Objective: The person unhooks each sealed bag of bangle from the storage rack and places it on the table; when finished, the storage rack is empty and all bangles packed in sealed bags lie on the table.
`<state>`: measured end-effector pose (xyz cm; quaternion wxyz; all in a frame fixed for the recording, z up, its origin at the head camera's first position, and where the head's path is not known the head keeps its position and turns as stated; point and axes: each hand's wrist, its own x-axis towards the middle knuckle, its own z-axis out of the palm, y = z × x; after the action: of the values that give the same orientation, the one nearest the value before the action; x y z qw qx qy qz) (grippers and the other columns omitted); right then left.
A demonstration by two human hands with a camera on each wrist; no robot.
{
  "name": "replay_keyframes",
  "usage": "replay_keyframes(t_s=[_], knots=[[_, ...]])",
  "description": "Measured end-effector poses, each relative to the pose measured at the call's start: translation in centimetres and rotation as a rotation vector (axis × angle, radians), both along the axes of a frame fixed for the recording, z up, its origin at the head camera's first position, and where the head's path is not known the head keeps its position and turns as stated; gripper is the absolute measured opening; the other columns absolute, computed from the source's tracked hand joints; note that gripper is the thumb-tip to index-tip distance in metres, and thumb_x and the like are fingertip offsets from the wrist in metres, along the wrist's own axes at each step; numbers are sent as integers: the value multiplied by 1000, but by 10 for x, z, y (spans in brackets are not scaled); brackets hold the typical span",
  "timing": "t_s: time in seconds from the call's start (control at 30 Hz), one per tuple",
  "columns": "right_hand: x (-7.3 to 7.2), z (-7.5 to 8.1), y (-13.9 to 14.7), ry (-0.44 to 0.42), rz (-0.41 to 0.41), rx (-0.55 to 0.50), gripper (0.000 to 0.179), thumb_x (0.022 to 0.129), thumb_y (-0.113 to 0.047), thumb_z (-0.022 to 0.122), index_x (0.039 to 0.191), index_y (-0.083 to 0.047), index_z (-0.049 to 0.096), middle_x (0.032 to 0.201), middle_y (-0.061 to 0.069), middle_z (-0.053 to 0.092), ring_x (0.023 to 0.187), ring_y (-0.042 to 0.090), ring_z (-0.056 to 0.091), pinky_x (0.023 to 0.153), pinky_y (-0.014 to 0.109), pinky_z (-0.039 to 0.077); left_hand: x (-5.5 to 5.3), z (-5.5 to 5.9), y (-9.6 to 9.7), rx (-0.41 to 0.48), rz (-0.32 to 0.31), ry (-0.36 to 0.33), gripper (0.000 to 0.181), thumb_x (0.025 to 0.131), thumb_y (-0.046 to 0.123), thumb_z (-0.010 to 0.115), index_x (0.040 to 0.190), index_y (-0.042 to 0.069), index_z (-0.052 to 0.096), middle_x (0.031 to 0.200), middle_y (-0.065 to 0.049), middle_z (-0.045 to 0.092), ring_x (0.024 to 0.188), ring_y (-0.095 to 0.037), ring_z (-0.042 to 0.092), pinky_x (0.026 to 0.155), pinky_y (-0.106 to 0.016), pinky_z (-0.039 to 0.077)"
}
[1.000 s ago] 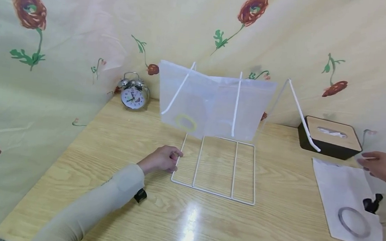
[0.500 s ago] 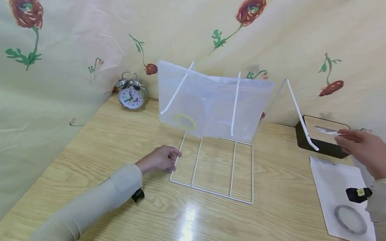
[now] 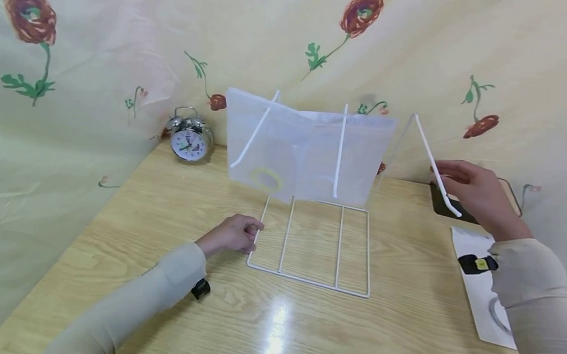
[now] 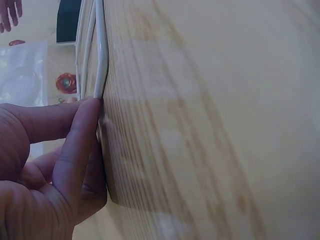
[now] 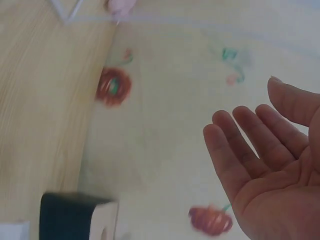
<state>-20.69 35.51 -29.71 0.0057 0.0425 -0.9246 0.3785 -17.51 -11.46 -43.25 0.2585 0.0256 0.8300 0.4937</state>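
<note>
A white wire rack [image 3: 339, 159] stands on the wooden table, its flat base forward and its slanted arms rising behind. Frosted plastic bags [image 3: 281, 143] hang spread across the arms, one with a yellow ring mark low on it. My left hand [image 3: 232, 233] pinches the left rod of the base; in the left wrist view, thumb and fingertip meet at the white rod [image 4: 101, 50]. My right hand [image 3: 476, 194] is raised by the rack's rightmost arm, partly behind it. The right wrist view shows this hand [image 5: 272, 170] with fingers extended and nothing in them.
Behind my right hand sits a black tissue box [image 3: 511, 192] with a wooden top. A white bag [image 3: 470, 294] with a grey ring lies under my right forearm. An alarm clock [image 3: 188, 145] stands at the back left. A flowered cloth [image 3: 256, 28] hangs behind the table.
My right hand has moved left from the far right, over the tissue box, to the rack's right arm. The left hand stays at the base rod. The view has shifted slightly.
</note>
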Motion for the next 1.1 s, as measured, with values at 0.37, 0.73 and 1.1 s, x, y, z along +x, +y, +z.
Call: replay_keyframes(t_s=[0.37, 0.73, 1.1], knots=[[-7, 9, -46, 136, 59, -102, 52, 97, -37, 68, 137, -6, 60, 120, -11, 68, 105, -3, 57, 81, 14, 45, 0, 3, 0, -3, 22, 5, 59, 78, -18, 71, 134, 1, 62, 96, -8, 55, 85, -20, 57, 71, -28, 62], [-10, 16, -84, 148, 193, -533, 46, 96, -16, 70, 137, 0, 58, 125, 5, 66, 107, 11, 66, 88, 19, 55, 2, 2, 1, -13, 18, 10, 60, 78, -18, 70, 135, 1, 61, 96, -8, 56, 83, -19, 58, 71, -27, 61], [-19, 15, -119, 343, 173, -675, 28, 95, -10, 70, 121, 0, 69, 108, 3, 72, 99, 14, 67, 84, 19, 57, 3, -1, 2, 0, 22, 20, 59, 78, -17, 72, 133, 1, 62, 104, -10, 57, 92, -23, 59, 72, -27, 61]])
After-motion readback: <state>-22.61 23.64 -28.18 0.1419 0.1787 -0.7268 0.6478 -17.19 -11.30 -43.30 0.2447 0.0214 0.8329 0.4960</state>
